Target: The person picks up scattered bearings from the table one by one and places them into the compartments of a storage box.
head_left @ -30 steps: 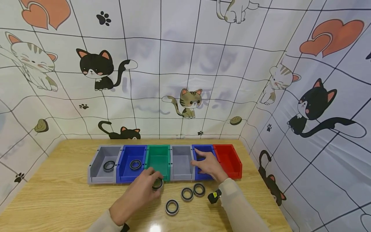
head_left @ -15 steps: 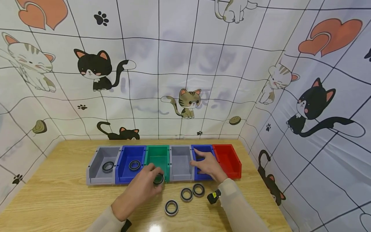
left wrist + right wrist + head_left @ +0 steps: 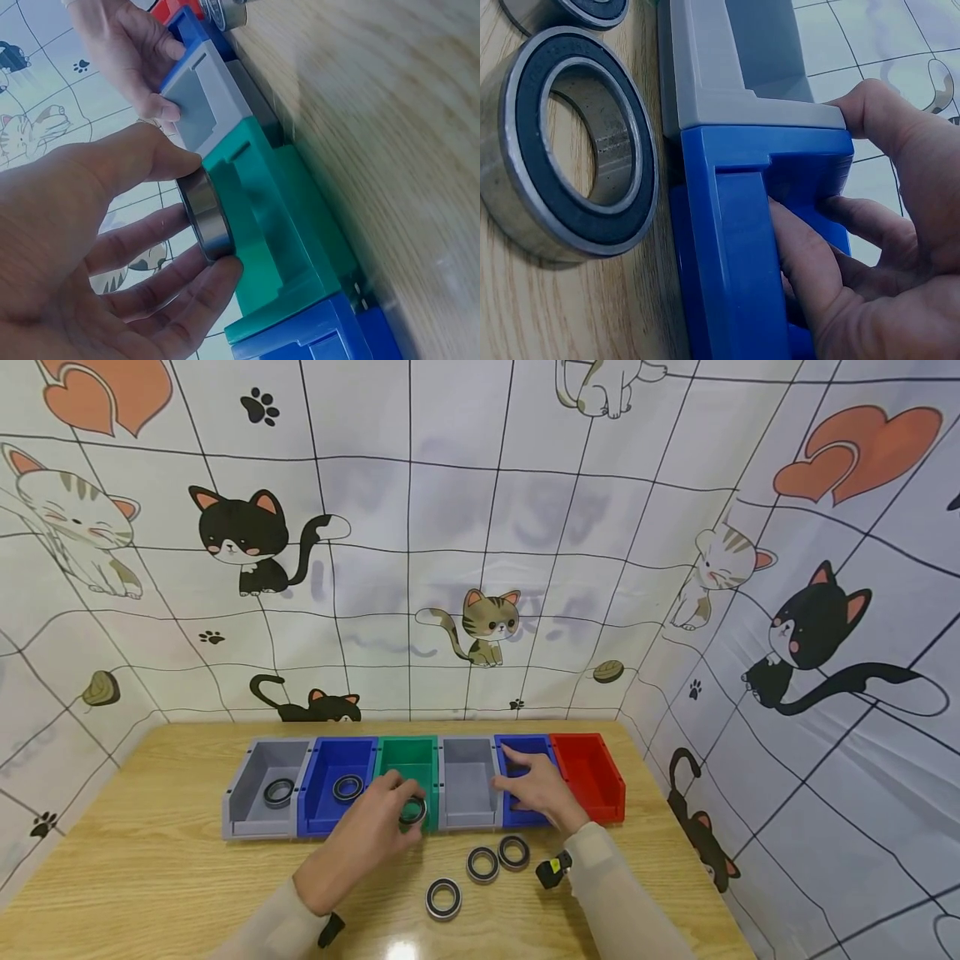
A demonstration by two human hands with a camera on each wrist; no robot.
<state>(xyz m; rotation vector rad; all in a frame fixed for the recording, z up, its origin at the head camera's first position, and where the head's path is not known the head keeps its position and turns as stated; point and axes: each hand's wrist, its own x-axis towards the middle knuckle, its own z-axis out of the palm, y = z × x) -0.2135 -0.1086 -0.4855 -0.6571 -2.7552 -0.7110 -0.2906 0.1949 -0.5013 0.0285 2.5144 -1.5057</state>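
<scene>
My left hand [image 3: 375,827] pinches a ball bearing [image 3: 414,810] between thumb and fingers, at the front of the green bin [image 3: 408,756]. In the left wrist view, that bearing [image 3: 206,214] is held on edge, its shiny outer ring toward the camera. My right hand [image 3: 542,787] rests over the right-hand blue bin [image 3: 536,743], fingers spread and partly down inside it. In the right wrist view, one digit of the right hand [image 3: 900,225] touches the rim beside the grey bin [image 3: 705,67]. Something dark lies under the right hand, mostly hidden.
Three loose bearings lie on the wooden table [image 3: 150,893] before the bins, the nearest bearing [image 3: 443,899] lowest. Single bearings sit in the left grey bin [image 3: 251,760] and left blue bin [image 3: 322,768]. A red bin [image 3: 588,768] ends the row; a cat-print curtain [image 3: 375,527] stands behind.
My left hand has moved slightly forward and right with the bearing, from the table at the green bin's front edge to over its opening. The right hand stays in place.
</scene>
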